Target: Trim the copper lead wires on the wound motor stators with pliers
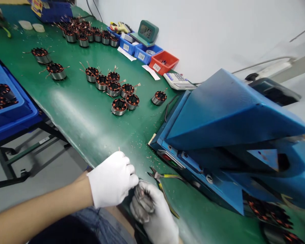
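Observation:
My left hand (pixel 114 179), in a white glove, is closed with its knuckles up at the table's near edge. A short copper-coloured wire end (pixel 119 148) shows just beyond it. Against its fingertips sits my right hand (pixel 154 210), also gloved, its fingers curled and grey with dirt. Whatever the two hands grip between them is mostly hidden. Beside the right hand, wire cutters (pixel 157 176) with yellow-green handles lie on the table. Farther off stand several copper-wound motor stators (pixel 119 106), with one stator (pixel 159 98) apart on the right.
A blue machine (pixel 226 115) fills the right side of the green table (pixel 73 118). At the back are more stators (pixel 83 40), blue bins (pixel 147 53), a red bin (pixel 165 62), a clock (pixel 147 31) and a calculator (pixel 179 81). A blue crate (pixel 15 112) stands left.

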`<state>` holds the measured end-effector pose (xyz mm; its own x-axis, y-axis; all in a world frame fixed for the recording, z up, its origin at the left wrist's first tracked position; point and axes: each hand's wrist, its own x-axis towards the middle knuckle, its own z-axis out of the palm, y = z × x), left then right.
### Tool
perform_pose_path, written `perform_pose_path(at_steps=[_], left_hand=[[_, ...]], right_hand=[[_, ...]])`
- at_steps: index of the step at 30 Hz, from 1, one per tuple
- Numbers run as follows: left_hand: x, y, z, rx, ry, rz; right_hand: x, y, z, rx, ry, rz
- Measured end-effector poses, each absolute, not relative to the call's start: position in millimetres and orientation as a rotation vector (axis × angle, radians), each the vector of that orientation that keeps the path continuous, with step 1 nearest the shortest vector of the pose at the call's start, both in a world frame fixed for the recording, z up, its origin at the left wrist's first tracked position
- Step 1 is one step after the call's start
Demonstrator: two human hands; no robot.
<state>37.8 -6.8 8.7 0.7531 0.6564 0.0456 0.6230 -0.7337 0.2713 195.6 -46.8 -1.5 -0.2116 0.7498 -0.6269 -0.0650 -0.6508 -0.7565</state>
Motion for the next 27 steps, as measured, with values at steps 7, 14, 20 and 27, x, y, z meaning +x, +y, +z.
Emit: perform_pose_path(at_steps=[7, 14, 20, 27], left_hand=[[37, -6, 5, 2.679, 0.976, 0.248], [38, -6, 7, 2.693, 1.009, 0.242], [37, -6, 5, 2.638, 0.979, 0.239], [37, -7, 1, 2.626, 1.0, 0.306]], right_hand=[[222, -42, -2, -1.716, -1.674, 1.041], [199, -46, -7, -1.554, -1.152, 1.516], [212, -40, 3, -1.635, -1.159, 1.827], [214, -48, -15, -1.576, -1.86, 0.734]])
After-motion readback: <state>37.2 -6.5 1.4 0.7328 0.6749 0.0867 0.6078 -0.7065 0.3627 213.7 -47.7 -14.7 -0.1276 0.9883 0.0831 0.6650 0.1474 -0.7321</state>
